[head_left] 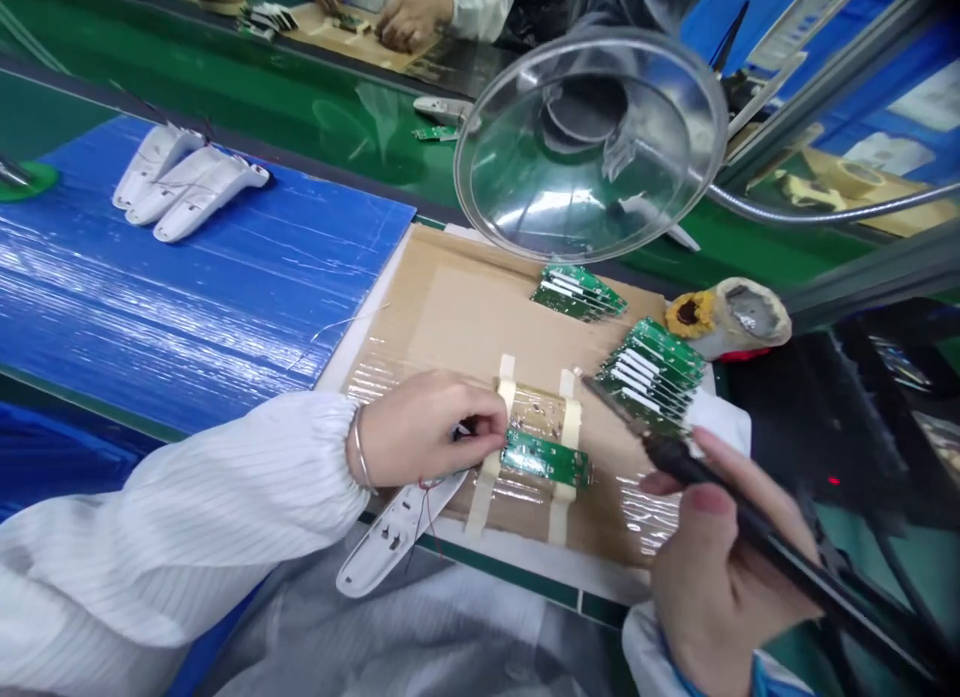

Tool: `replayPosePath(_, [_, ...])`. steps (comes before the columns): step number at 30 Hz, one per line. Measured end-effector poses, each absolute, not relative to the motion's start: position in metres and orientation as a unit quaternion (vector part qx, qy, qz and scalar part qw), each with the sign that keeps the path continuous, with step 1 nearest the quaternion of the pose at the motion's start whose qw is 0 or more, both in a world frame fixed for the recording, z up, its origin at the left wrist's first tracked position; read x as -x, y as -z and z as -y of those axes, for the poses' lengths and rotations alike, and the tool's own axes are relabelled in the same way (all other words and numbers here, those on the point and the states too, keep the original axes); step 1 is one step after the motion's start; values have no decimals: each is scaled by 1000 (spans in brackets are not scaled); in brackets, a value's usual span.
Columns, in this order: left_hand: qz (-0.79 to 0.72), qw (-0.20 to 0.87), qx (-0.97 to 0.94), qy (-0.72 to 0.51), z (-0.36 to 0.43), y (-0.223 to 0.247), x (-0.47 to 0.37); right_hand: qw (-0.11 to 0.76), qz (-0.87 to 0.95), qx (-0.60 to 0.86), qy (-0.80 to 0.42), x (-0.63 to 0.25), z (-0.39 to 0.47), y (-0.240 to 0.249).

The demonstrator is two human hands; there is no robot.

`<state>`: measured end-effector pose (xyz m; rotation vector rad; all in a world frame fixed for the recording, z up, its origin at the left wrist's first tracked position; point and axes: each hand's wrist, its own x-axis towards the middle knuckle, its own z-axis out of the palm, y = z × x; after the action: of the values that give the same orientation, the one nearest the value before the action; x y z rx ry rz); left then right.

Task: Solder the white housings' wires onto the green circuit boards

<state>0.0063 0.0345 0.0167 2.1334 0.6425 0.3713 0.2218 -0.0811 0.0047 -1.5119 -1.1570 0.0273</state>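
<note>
My left hand is closed in a pinch at the left end of a green circuit board, its fingertips touching that end. Whether a thin wire is also between the fingers, I cannot tell. The board lies over a jig taped to brown cardboard. Below my left hand, a long white plastic housing with thin red and dark wires extends past the table edge. In my right hand is a black-handled soldering iron, its tip pointing up and left, apart from the board.
Two stacks of green circuit boards stand behind the jig. A clear round fume hood hangs above them. White housings lie on the blue sheet. At right is a roll-shaped holder with yellow sponge. A co-worker's hands are across.
</note>
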Motion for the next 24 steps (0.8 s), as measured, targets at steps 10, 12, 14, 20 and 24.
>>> replayPosePath(10, [-308,383,-859,-145,-28,-16,-13,671,452,588,12,-214,70,6])
replayPosePath(12, [-313,388,-854,-147,-28,-17,-13,654,487,579,9,-208,72,7])
replayPosePath(14, [-317,391,-852,-145,-28,-17,-13,636,514,575,-1,-204,72,6])
replayPosePath(20, [-319,390,-853,-136,-32,-17,-15,577,538,612,-53,-205,76,0])
replayPosePath(24, [-326,383,-852,-147,-29,-18,-15,549,559,618,-59,-214,83,0])
